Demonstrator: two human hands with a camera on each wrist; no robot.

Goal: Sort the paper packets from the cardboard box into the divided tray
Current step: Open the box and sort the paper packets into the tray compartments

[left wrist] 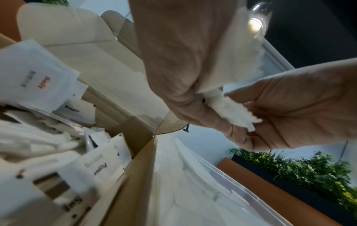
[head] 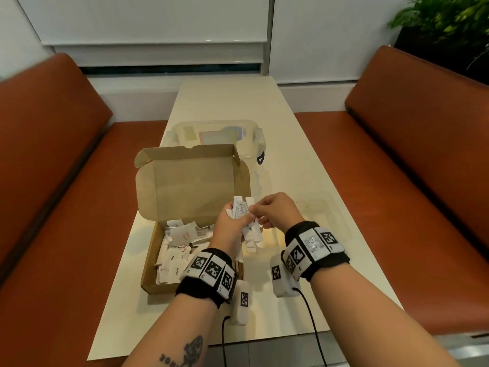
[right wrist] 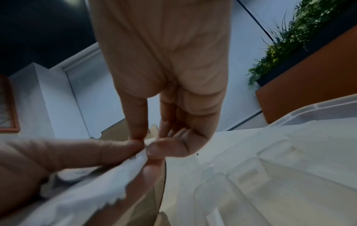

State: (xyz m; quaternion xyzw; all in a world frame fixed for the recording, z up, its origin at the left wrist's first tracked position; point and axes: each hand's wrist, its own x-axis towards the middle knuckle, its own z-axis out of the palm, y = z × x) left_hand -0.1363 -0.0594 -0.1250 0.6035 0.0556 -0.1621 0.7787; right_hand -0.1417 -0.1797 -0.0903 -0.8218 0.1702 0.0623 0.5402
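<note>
An open cardboard box (head: 161,276) on the left of the table holds several white paper packets (head: 172,263) marked Salt or Pepper. Above the box's right edge my left hand (head: 232,218) grips a bundle of long white packets (head: 251,234) upright. My right hand (head: 254,210) meets it from the right and pinches the top of one packet in the bundle, thumb against fingertip (right wrist: 154,150). In the left wrist view the bundle (left wrist: 233,111) shows between both hands. The clear divided tray (head: 336,221) lies just right of the hands, under my right wrist.
A clear lidded plastic container (head: 254,139) stands behind the box's raised lid (head: 193,181). Orange bench seats (head: 397,181) flank the narrow cream table (head: 238,102). A green plant (head: 447,19) is at the far right. Cables hang from both wrist bands.
</note>
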